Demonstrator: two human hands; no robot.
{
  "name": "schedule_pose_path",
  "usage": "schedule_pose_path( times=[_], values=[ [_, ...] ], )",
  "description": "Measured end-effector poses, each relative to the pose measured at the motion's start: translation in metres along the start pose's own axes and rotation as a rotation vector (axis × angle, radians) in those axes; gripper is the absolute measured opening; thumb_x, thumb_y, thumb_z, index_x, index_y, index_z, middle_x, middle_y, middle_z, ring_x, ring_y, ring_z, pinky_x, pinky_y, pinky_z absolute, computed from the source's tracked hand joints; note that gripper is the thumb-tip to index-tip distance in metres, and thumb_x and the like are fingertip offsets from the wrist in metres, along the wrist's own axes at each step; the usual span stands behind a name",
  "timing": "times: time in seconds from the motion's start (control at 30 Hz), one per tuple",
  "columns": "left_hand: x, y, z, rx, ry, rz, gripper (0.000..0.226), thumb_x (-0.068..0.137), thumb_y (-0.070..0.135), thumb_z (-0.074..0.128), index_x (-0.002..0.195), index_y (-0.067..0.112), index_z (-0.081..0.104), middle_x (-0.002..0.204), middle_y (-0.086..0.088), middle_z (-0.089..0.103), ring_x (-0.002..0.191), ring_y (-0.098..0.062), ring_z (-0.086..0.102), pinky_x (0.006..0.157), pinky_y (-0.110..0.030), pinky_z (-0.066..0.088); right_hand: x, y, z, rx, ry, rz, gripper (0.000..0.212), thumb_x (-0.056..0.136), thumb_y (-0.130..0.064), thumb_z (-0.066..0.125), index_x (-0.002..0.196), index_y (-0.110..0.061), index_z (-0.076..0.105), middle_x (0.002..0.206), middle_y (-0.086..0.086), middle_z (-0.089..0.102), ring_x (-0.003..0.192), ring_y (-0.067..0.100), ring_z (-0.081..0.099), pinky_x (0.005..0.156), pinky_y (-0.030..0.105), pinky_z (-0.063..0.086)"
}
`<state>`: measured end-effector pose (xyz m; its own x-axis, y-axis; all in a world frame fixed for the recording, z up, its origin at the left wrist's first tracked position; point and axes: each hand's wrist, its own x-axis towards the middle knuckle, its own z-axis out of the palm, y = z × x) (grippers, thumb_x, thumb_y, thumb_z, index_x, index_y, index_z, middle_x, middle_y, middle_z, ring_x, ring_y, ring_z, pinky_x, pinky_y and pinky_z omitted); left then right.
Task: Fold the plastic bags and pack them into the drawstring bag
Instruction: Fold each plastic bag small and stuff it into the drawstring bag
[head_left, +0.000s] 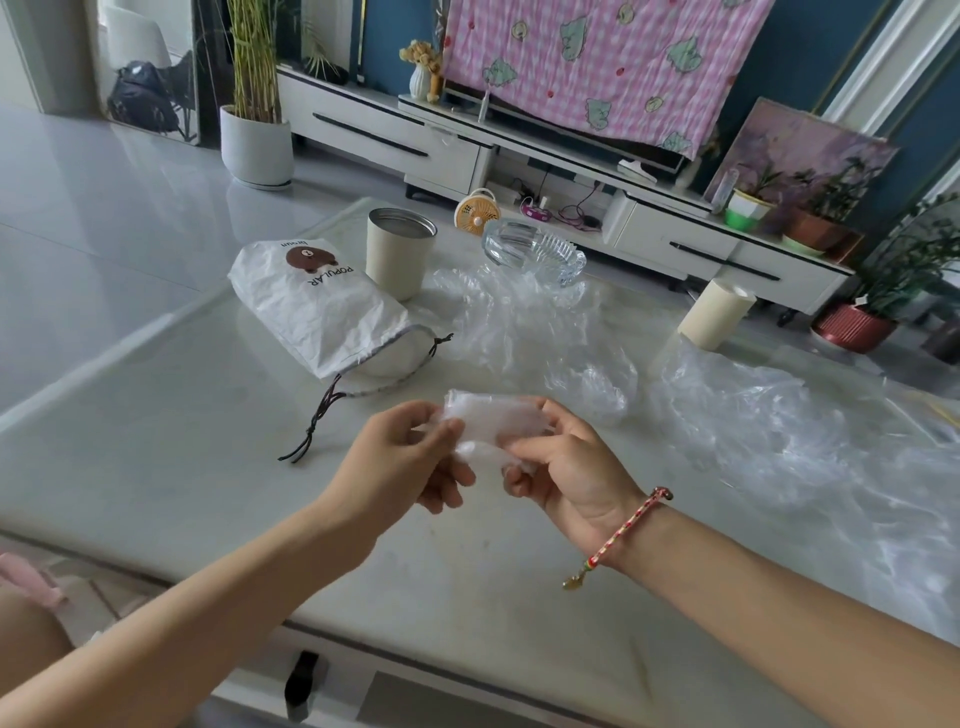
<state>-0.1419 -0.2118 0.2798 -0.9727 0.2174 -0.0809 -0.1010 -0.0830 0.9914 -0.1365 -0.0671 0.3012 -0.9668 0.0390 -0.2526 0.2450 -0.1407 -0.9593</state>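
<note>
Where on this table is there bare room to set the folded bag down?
Bare tabletop runs left of the drawstring bag and along the near edge. Crowded: loose plastic bags cover the right side, with cup, glass ashtray and roll along the far side.

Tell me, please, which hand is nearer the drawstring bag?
Left. The left hand is right of the drawstring bag, near its cords; the right hand is farther right, past the folded plastic bag both grip.
</note>
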Motion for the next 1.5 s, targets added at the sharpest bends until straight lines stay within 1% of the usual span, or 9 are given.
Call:
schedule_pose_path(
  times=[0.27,0.4,0.57,0.67,0.83,1.03,1.23,1.4,1.5],
  values=[
    [0.0,0.005,-0.005,-0.223,-0.089,-0.3,0.032,0.093,0.035,0.048,0.077,0.009,0.056,0.07,-0.01,0.057,0.062,-0.024,0.063,0.054,-0.028,0.054,-0.001,0.004,-0.002,-0.231,-0.084,-0.129,0.064,0.08,0.027,0.032,0.035,-0.014,0.054,0.076,0.001,0.062,0.041,0.01,0.045,0.042,0.019,0.036],
    [0.0,0.003,-0.005,-0.136,-0.059,-0.256,0.01,0.091,0.012,0.056,0.087,0.003,0.058,0.072,-0.012,0.058,0.051,-0.017,0.06,0.048,-0.02,0.049,-0.001,0.008,-0.003,-0.552,-0.108,-0.312,0.063,0.079,0.024,0.042,0.042,-0.024,0.061,0.089,-0.002,0.06,0.061,0.001,0.056,0.056,0.015,0.044],
    [0.011,0.0,-0.016,0.277,0.122,0.055,0.004,0.088,0.01,0.059,0.086,0.014,0.061,0.07,0.004,0.061,0.05,-0.002,0.056,0.053,-0.013,0.043,0.002,0.001,-0.001,-0.556,0.009,-0.303,0.02,0.066,-0.01,0.052,0.072,-0.021,0.068,0.081,0.0,0.063,0.068,0.007,0.053,0.064,0.015,0.042],
    [0.013,0.005,-0.021,0.493,0.049,0.204,0.017,0.084,0.012,0.064,0.08,0.029,0.063,0.061,0.014,0.062,0.056,-0.005,0.055,0.057,-0.015,0.042,0.005,-0.005,0.002,-0.584,-0.082,-0.314,0.012,0.087,-0.015,0.061,0.1,-0.017,0.063,0.099,-0.004,0.066,0.089,0.003,0.059,0.083,0.017,0.046],
    [0.016,0.018,-0.032,0.432,0.036,0.22,0.015,0.083,0.013,0.068,0.08,0.028,0.066,0.061,0.005,0.057,0.049,0.001,0.049,0.052,-0.011,0.037,0.005,-0.005,0.01,-0.73,-0.159,-0.286,0.008,0.083,-0.018,0.07,0.086,-0.016,0.063,0.082,-0.001,0.064,0.073,0.003,0.056,0.076,0.026,0.05],
    [0.02,0.025,-0.038,0.076,-0.081,-0.038,0.014,0.087,0.017,0.06,0.079,0.019,0.07,0.078,-0.004,0.064,0.073,-0.016,0.056,0.074,-0.032,0.044,0.001,-0.009,0.019,-0.552,-0.21,-0.277,0.019,0.073,-0.007,0.077,0.073,-0.019,0.063,0.087,-0.009,0.061,0.073,0.002,0.058,0.073,0.012,0.046],
    [0.018,0.025,-0.016,-0.002,-0.153,-0.324,0.026,0.094,0.009,0.043,0.076,0.014,0.062,0.056,0.001,0.049,0.047,-0.01,0.04,0.049,-0.022,0.031,-0.004,-0.012,0.022,-0.289,-0.238,-0.241,0.009,0.076,-0.004,0.072,0.075,-0.013,0.069,0.109,-0.01,0.069,0.105,0.01,0.063,0.089,0.015,0.046],
    [0.037,0.012,-0.031,0.769,0.473,0.51,0.012,0.09,0.008,0.051,0.084,0.013,0.06,0.078,0.002,0.06,0.079,-0.022,0.049,0.065,-0.026,0.031,0.007,-0.012,0.016,-0.265,-0.065,-0.245,0.013,0.072,-0.012,0.076,0.082,-0.007,0.07,0.089,0.012,0.07,0.084,0.014,0.063,0.088,0.023,0.047],
    [0.058,0.003,-0.046,1.14,0.49,0.751,0.035,0.079,0.012,0.064,0.112,0.005,0.058,0.124,-0.018,0.053,0.115,-0.029,0.036,0.094,-0.04,0.031,0.011,-0.009,0.012,-0.26,-0.045,-0.225,0.011,0.08,-0.014,0.07,0.086,-0.005,0.069,0.082,0.005,0.066,0.073,0.008,0.059,0.074,0.018,0.046]
  ],
)
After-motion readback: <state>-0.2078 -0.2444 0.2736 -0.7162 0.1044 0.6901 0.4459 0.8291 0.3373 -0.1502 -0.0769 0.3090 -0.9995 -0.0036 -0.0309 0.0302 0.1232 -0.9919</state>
